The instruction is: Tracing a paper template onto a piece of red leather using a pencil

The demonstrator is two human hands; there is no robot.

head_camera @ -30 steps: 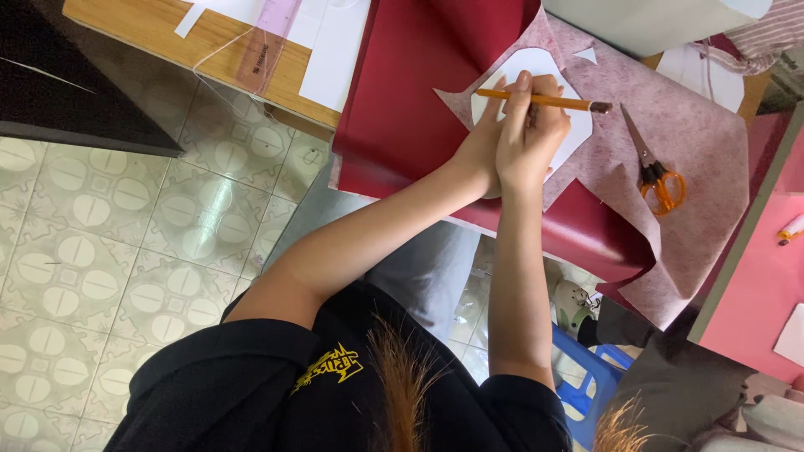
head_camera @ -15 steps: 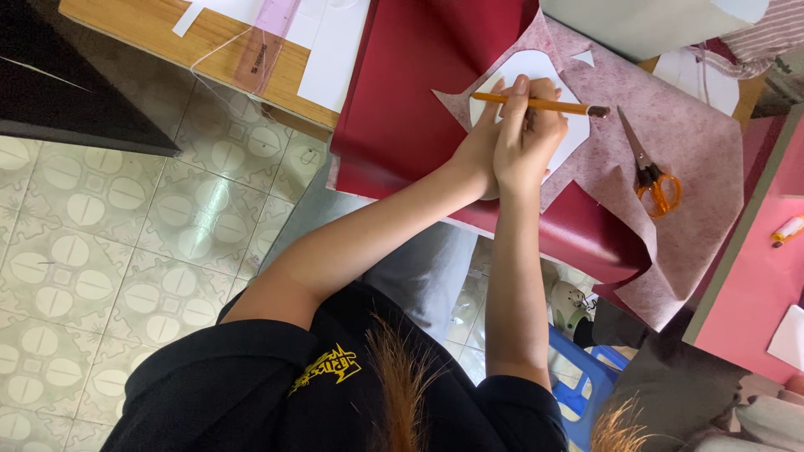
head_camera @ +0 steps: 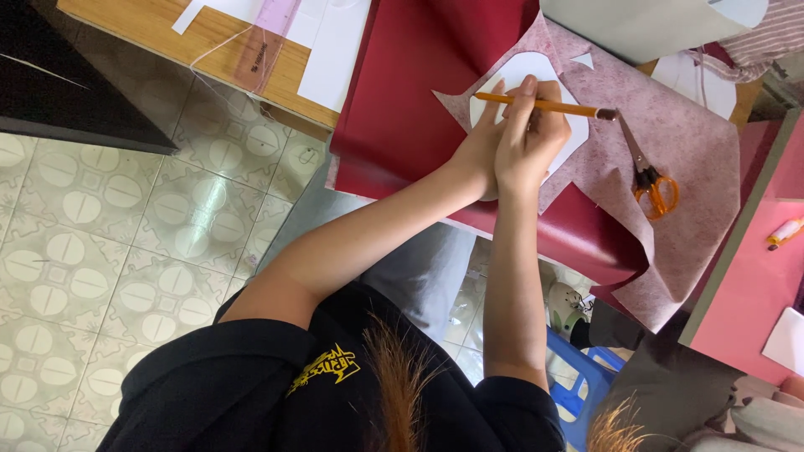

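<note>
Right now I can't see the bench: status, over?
Right hand holds pencil. Left hand pins white template on fabric. Scissors lie beside, clear.

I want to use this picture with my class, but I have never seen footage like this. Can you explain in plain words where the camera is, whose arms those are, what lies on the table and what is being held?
The camera sits on the person's head and looks down, so you see their hair and black shirt at the bottom and both bare arms reaching away from you. There is no machine here.

The right hand holds an orange pencil over a white paper template. The left hand presses beside it and seems to steady the template.

The template lies on a mottled pink fabric sheet, which rests on dark red material. Orange-handled scissors lie on the pink sheet to the right, untouched. At top left, white paper sheets and a clear ruler rest on a wooden tabletop. Below is a patterned tile floor.
</note>
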